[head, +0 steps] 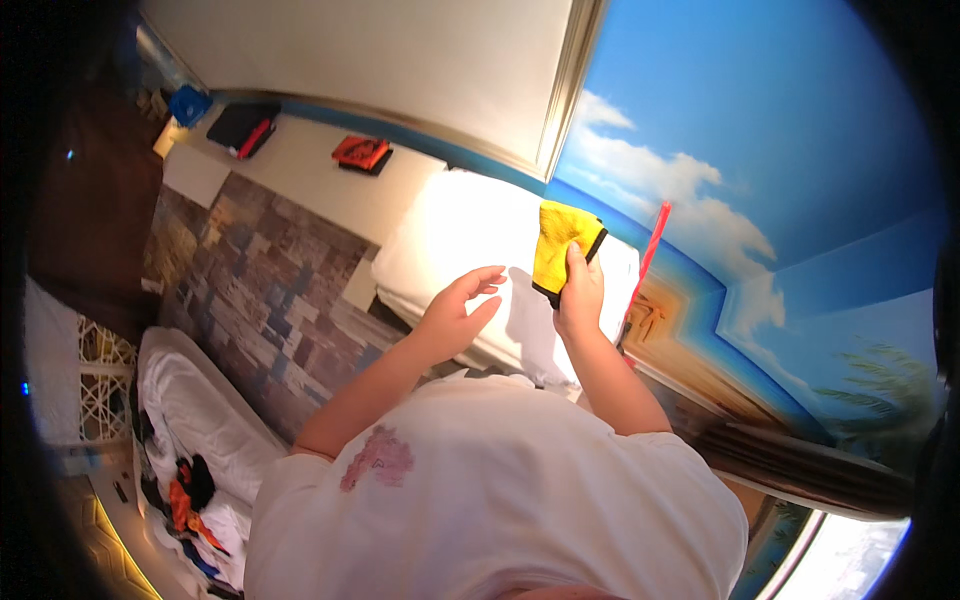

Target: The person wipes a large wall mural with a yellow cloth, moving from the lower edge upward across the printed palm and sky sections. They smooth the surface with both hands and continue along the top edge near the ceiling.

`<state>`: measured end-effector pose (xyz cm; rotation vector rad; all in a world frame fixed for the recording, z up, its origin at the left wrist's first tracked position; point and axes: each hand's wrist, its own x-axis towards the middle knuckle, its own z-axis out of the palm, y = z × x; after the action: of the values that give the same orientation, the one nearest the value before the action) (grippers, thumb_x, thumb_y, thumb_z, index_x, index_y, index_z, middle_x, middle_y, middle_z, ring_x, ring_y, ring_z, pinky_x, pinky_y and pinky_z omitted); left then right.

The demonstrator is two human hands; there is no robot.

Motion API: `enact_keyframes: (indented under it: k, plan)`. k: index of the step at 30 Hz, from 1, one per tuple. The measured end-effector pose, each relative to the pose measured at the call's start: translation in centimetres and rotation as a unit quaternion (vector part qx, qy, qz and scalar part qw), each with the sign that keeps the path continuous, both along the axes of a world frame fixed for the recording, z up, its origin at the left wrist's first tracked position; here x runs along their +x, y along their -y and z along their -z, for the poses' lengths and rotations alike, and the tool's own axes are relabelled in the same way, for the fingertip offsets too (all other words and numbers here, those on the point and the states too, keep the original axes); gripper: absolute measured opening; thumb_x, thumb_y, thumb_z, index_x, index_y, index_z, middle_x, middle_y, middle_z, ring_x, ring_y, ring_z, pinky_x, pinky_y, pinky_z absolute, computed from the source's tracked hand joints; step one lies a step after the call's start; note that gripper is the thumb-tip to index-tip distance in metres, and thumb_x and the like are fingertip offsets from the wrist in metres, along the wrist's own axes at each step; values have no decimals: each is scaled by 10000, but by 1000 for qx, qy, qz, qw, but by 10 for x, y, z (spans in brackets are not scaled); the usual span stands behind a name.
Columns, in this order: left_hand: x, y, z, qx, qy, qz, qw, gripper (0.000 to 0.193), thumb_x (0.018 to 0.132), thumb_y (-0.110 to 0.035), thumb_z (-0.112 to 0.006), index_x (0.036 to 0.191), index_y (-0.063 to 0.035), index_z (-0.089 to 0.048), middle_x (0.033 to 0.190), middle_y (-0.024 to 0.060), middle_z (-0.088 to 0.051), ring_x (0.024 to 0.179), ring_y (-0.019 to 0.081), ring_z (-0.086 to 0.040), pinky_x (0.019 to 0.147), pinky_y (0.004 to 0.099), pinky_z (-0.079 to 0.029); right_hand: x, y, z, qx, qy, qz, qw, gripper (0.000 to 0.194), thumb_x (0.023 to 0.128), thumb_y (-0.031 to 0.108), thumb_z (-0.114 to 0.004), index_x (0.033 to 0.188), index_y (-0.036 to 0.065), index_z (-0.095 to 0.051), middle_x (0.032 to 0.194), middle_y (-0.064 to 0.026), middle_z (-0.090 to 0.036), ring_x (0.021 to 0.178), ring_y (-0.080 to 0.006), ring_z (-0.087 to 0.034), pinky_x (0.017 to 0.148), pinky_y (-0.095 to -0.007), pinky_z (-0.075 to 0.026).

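Note:
A yellow cloth with black edging [559,244] is gripped by my right hand [583,289], its thumb lying on the fabric. The cloth is raised above a white covered surface [465,217], with a shadow cast beside it. My left hand [459,313] hovers over the near side of that surface, fingers apart and nothing between them. To the right of my right hand a red stick or tube [655,240] stands against the painted wall.
Along the wall runs a pale counter [300,161] bearing a folded orange and black cloth [363,153], dark and red folded cloths [244,129] and a blue object [189,105]. A bed with white bedding [202,397] and heaped clothes [191,502] stands at lower left, beyond the patterned floor [277,277].

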<state>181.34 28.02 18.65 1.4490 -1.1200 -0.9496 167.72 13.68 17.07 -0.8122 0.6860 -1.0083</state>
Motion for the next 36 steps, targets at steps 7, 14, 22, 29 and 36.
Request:
enact_keyframes:
  k: [7,14,22,29,36]
  plan:
    - [22,65,-10,-14,42,39,998,447,946,-116,-621,1370,-25,-511,1316,138,-587,1201,241,-571,1027,370,-441,10,69,-15,-50,25,59,997,326,1050,173,-472,1332,9,-489,1203,-71,-611,1049,-158,-604,902,-309,-492]
    - [68,124,-26,-52,127,29,990,465,947,-67,-610,1398,-48,-499,1392,116,-532,1276,233,-524,1082,382,-411,48,114,-30,-135,24,124,983,314,1049,158,-472,1323,4,-492,1221,-65,-597,1084,-148,-569,949,-302,-450]
    - [98,208,-41,-144,141,27,979,553,903,-85,-650,1425,-47,-470,1487,155,-434,1375,284,-427,1100,415,-381,116,206,-73,-461,-66,333,820,429,982,-22,-459,1410,-27,-434,1371,-124,-519,1049,-136,-549,911,-293,-454]
    - [113,269,-43,-280,301,30,911,665,896,-97,-625,1466,80,-331,1545,270,-311,1449,405,-296,1169,474,-268,178,260,-158,-645,-292,416,571,682,726,-71,-552,1396,57,-546,1476,-293,-375,1359,-420,-384,1129,-481,-304]
    - [110,291,-29,-266,265,80,923,791,821,-8,-620,1499,91,-227,1568,309,-207,1440,466,-253,1162,454,-271,192,265,-177,-643,-274,449,556,578,838,92,-648,1406,58,-548,1491,-294,-358,1292,-430,-450,1075,-475,-376]
